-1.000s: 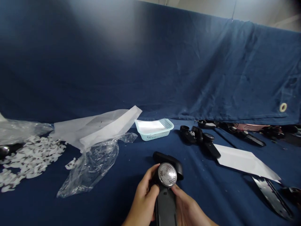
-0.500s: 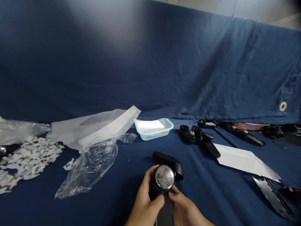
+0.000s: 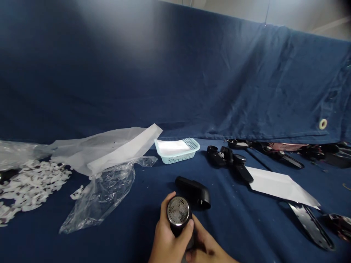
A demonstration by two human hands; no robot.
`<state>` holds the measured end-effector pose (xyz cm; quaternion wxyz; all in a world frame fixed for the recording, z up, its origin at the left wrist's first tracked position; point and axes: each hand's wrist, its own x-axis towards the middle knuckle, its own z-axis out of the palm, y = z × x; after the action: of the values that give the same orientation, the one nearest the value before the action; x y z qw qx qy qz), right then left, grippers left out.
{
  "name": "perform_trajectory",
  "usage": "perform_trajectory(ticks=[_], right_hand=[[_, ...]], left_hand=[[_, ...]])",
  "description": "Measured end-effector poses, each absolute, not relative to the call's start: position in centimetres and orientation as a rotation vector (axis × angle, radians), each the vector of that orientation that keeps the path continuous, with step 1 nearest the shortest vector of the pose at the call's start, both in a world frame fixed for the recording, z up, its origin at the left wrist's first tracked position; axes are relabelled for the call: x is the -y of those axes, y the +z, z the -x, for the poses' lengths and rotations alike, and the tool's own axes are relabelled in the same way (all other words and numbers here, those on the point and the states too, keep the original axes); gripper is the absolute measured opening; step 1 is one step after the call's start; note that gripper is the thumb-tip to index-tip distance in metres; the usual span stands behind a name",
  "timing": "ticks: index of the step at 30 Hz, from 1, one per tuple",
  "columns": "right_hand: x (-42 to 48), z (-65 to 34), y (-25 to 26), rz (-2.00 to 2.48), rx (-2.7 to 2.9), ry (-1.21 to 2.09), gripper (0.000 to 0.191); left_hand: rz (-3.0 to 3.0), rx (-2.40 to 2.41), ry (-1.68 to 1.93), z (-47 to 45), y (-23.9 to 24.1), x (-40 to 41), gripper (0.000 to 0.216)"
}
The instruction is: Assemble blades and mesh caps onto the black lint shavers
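Observation:
A black hand-held device with a round silver mesh head (image 3: 178, 211) is at the bottom centre. My left hand (image 3: 167, 241) is wrapped round its neck just below the mesh. Pressed against the device's lower body from the right is my right hand (image 3: 205, 248); its fingers are curled and partly cut off by the frame edge. Just behind the device lies a black oblong case (image 3: 193, 192) on the blue cloth.
A light green basket (image 3: 192, 148) with white sheets stands behind. Clear plastic bags (image 3: 104, 182) and white paper bits (image 3: 30, 182) lie left. Black parts (image 3: 230, 160), a white sheet (image 3: 276, 184) and more black pieces (image 3: 309, 224) lie right. A blue cloth wall (image 3: 175, 80) rises at the back.
Both hands have drawn the device down and to the left, away from the black case, with its mesh head now lower in view.

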<state>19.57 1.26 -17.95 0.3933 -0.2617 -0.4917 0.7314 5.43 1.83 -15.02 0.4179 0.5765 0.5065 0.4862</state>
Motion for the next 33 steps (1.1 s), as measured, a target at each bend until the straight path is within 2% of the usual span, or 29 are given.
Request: perform_trajectory(ticks=[15,27,33], right_hand=[[-1.1,-19.4,-17.0,0.559,0.692,2.046,0.066],[-1.3,-19.4,-16.4,0.521,0.649,2.124,0.072],[-1.4,-19.6,-16.2,0.463,0.656,2.147,0.065]], left_hand=[[-1.308,-1.026,1.086,-4.3,-15.8,-2.7,0.071],[-1.215,-1.197,1.059,-4.3,-15.3,-2.9,0.058],[-1.112,-1.209,1.099,-4.3,-14.3,-2.6,0.054]])
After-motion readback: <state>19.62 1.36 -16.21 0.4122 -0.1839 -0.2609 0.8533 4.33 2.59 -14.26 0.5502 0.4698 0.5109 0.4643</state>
